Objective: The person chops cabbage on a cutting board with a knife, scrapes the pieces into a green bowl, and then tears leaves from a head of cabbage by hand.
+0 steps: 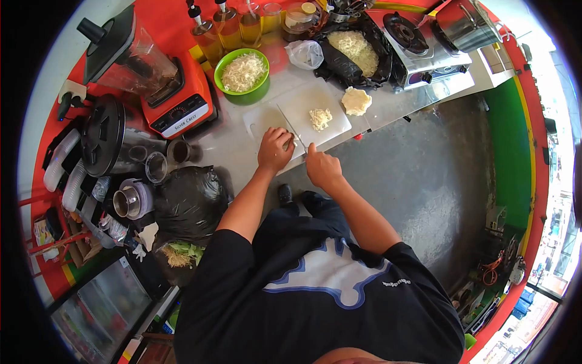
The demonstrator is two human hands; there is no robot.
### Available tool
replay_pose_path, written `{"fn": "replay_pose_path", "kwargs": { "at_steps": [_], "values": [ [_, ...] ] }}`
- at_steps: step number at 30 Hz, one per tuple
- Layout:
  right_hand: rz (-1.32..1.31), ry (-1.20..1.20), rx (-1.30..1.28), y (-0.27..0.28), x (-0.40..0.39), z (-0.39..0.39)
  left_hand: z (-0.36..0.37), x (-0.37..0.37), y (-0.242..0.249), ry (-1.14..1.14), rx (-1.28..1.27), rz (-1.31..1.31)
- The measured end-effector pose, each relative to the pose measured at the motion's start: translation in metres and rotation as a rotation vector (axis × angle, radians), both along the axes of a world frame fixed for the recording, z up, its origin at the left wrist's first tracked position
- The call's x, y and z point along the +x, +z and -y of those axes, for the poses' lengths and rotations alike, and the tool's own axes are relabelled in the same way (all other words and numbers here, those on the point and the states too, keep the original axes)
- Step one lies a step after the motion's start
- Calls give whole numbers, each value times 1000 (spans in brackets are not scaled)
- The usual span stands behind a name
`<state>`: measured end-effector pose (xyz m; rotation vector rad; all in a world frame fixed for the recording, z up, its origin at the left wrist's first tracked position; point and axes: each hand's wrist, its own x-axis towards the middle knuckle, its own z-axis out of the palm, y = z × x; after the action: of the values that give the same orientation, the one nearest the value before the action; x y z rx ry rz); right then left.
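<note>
A knife (pixel 297 137) is in my right hand (pixel 323 165), with its thin blade pointing away from me over the white cutting board (pixel 337 128). My left hand (pixel 276 148) rests on the board just left of the blade, its fingers curled down. Whatever lies under those fingers is mostly hidden. To the right of the blade sits a small heap of pale shreds (pixel 320 119). A pale, uneven chunk (pixel 356 101) lies at the board's right side. Beyond the board stands a green bowl (pixel 244 96) filled with whitish shreds (pixel 244 71).
A red blender (pixel 182 103) stands at the left. An open black bag (pixel 336 60) holds more pale shreds at the back, beside a gas stove (pixel 418 57) with a metal pot (pixel 464 24). Pump bottles (pixel 227 27) line the wall. A full black bag (pixel 191 203) sits near my left arm.
</note>
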<state>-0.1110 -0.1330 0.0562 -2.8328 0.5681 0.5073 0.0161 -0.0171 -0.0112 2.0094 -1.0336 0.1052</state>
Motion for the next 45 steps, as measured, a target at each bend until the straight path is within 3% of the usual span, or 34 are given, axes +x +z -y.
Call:
{"fn": "replay_pose_path", "kwargs": {
  "at_steps": [8,45],
  "values": [
    [53,-54,57,-24,10,1,1,1,0,-5,-4,-1],
    [8,-19,71,-19,22,2,2,-1,-1,20,-37,-28]
  ]
}}
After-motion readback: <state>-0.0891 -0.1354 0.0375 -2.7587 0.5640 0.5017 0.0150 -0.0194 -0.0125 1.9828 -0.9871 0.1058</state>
